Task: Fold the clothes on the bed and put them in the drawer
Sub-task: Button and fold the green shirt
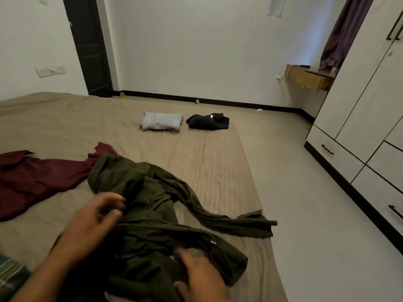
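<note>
While the left hand (96,216) hovers with fingers loosely curled, holding nothing, just left of the crumpled olive-green knit shirt (152,214), the right hand (200,273) rests on its near hem, grip unclear. The shirt lies on the near tan bed (196,153), one sleeve trailing right; the left hand is nearer its collar.

Folded clothes: we count two, a grey pile (161,123) and a black pile (208,121), side by side on the bed (207,158).
Unfolded clothes: we count two, a green garment (157,205) and a maroon garment (37,179).
Hands: we see two, left hand (93,223) and right hand (202,277).
Drawer handles: we count two, upper handle (327,149) and lower handle (395,212).
Wall shelves: one shelf (309,78).
</note>
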Tool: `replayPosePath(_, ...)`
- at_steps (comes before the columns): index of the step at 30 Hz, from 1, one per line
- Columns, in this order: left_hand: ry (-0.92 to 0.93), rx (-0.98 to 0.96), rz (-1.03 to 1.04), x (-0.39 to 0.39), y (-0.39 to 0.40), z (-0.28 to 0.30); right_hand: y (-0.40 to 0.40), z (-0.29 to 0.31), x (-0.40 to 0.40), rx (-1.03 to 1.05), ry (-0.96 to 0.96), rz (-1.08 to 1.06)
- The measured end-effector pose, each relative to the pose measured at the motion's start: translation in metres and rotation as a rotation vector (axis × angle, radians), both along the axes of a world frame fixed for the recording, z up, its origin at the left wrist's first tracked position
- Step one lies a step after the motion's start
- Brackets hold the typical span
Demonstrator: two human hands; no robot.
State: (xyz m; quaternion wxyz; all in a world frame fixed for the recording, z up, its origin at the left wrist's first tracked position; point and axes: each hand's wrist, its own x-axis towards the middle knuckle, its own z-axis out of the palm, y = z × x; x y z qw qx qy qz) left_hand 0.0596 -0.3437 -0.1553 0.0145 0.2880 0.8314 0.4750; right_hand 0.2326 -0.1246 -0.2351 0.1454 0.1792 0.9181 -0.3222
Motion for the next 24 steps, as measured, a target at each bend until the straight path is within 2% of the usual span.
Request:
replayPosePath(1, -0.064, -0.225, -0.246, -0.006, -0.008, -0.002, -0.001, -0.005, 0.001, 0.046, -0.014, 0.013)
replayPosePath(2, -0.099, -0.504, -0.401, -0.005, -0.014, -0.002, -0.004, -0.009, 0.004, 0.054, 0.042, 0.014)
replayPosePath(3, -0.052, -0.771, -0.5, -0.009, -0.019, -0.007, -0.005, -0.012, 0.01, 0.025, 0.16, -0.02)
replayPosePath(5, 0.073, -1.089, -0.445, -0.023, -0.026, -0.024, -0.004, -0.011, 0.02, -0.208, 0.403, -0.251)
replayPosePath(7, 0.204, -1.184, -0.356, -0.028, -0.029, -0.032, 0.0, 0.009, 0.017, -0.59, 0.533, -0.62)
replayPosePath(9, 0.307, -1.087, -0.259, -0.039, -0.031, -0.031, 0.016, 0.03, 0.016, -0.837, 0.62, -0.819)
replayPosePath(10, 0.312, -0.981, -0.204, -0.045, -0.032, -0.029, 0.026, 0.04, 0.016, -0.835, 0.666, -0.842)
replayPosePath(12, 0.32, -0.736, -0.07, -0.049, -0.038, -0.024, 0.046, 0.054, 0.022, -0.72, 0.747, -0.827)
replayPosePath(14, 0.336, -0.528, 0.039, -0.053, -0.041, -0.013, 0.075, 0.063, 0.033, -0.487, 0.817, -0.757)
replayPosePath(16, 0.346, -0.419, 0.09, -0.058, -0.048, -0.003, 0.096, 0.075, 0.046, -0.248, 0.819, -0.649)
replayPosePath(18, 0.324, -0.396, 0.093, -0.064, -0.057, 0.002, 0.112, 0.083, 0.06, -0.106, 0.764, -0.554)
replayPosePath(20, 0.292, -0.457, 0.104, -0.07, -0.064, -0.002, 0.123, 0.079, 0.069, 0.041, 0.706, -0.568)
replayPosePath(22, 0.248, -0.467, 0.16, -0.074, -0.068, -0.008, 0.137, 0.063, 0.072, 0.102, 0.681, -0.685)
replayPosePath(24, 0.207, -0.398, 0.297, -0.08, -0.071, -0.011, 0.155, 0.041, 0.074, 0.047, 0.666, -0.882)
